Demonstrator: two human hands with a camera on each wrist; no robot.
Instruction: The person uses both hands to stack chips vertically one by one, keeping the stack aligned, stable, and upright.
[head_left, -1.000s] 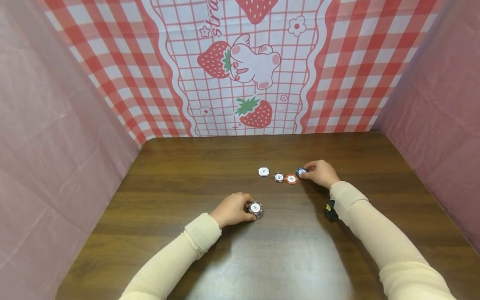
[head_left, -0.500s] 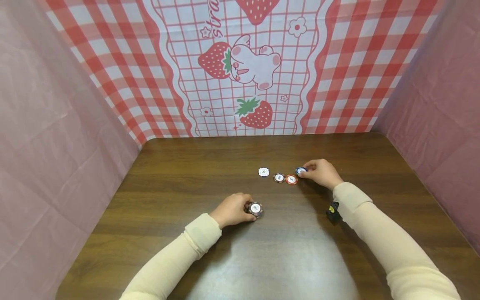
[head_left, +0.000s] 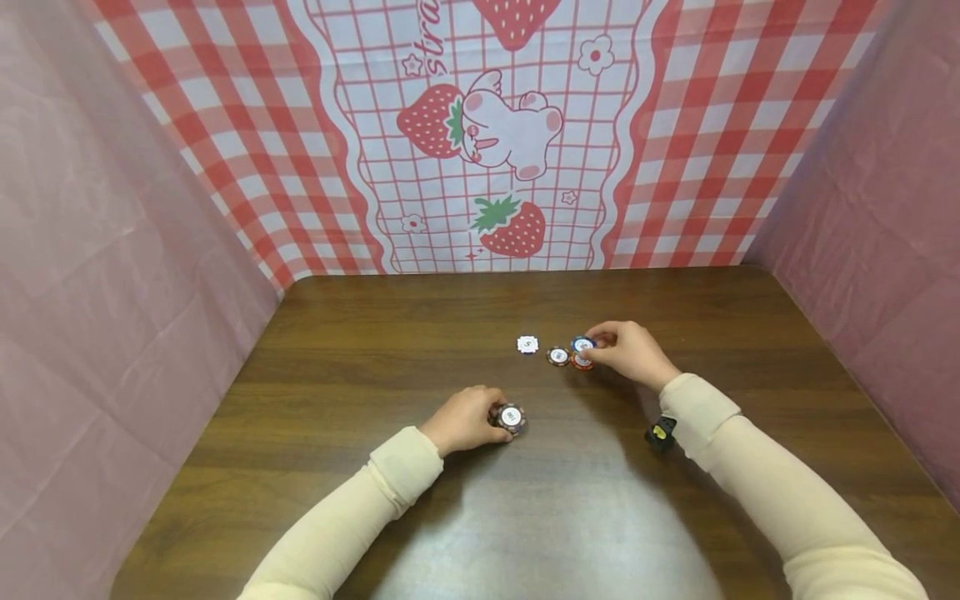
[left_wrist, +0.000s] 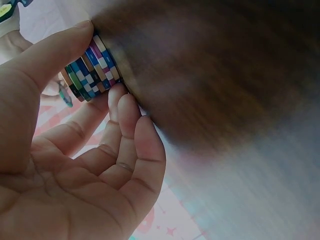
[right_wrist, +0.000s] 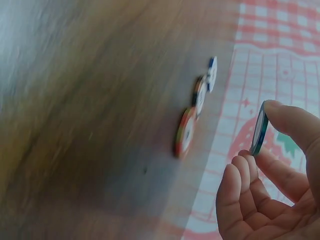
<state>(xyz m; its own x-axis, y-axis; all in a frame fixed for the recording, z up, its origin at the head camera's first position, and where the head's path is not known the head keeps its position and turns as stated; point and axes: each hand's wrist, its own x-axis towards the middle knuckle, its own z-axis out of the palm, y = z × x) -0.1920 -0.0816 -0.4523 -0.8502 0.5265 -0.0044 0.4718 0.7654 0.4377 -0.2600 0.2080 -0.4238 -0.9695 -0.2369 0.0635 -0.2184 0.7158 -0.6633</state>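
My left hand holds a stack of poker chips by its sides, thumb and fingers curled round it. In the left wrist view the stack shows several layers with mixed coloured edges. A blue-rimmed poker chip is pinched between thumb and fingertips of my right hand. The right wrist view has this chip lifted off the table and on edge to the camera. From the head it partly covers a red poker chip. Beside that lie a dark brown chip and a white chip.
The brown wooden table ends at a red-and-white checked cloth with strawberry prints. Pink cloth walls stand on both sides. A black wrist camera sits under the right sleeve.
My right hand has carried the blue-rimmed chip left, from the right of the red chip to above it. My left hand and the stack stay where they were.
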